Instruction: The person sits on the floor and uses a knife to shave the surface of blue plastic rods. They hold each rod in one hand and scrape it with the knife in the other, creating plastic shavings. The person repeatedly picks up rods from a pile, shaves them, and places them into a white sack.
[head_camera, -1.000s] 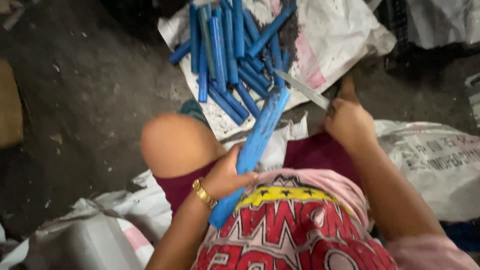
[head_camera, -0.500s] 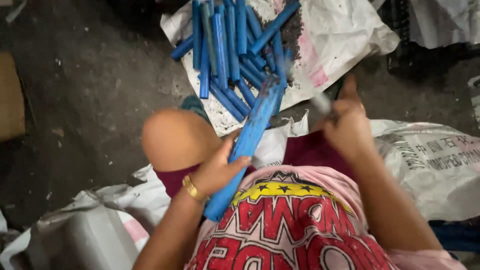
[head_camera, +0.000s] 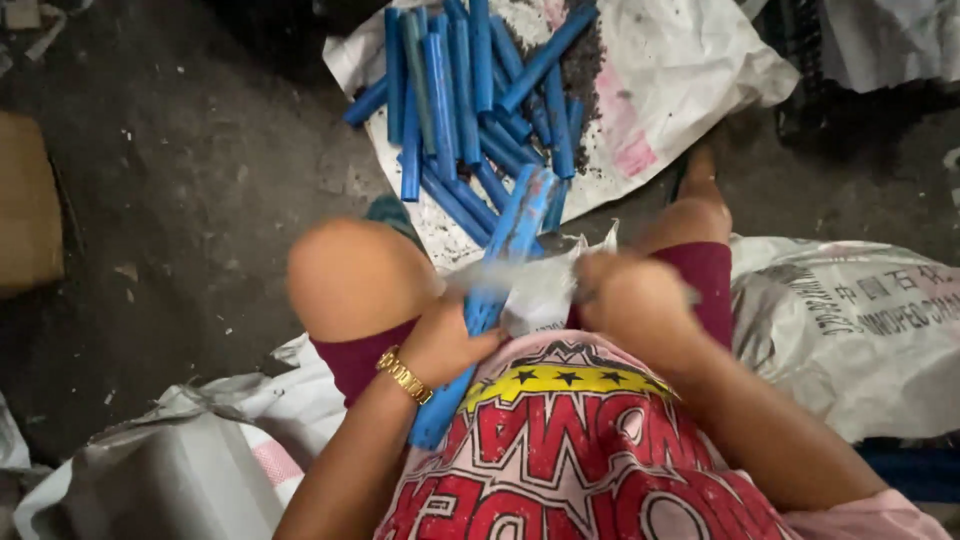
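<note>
Clearly, one long blue strip is clasped near its lower end by the left hand, fingers wrapped shut around it, and is slanted up over the lap between the knees. The right hand is blurred; it is closed, and a pale blade-like streak is seen running from it across the strip, though what it is cannot be told for certain.

If that is a blade, a slip off the hard strip could be expected to carry it toward the left hand or the bare left knee, both lying just beside the cut. The strip could also twist, being held at one end only.

Counted: one strip held, roughly twenty in the pile on the one white sack ahead, two further sacks at the sides.
</note>
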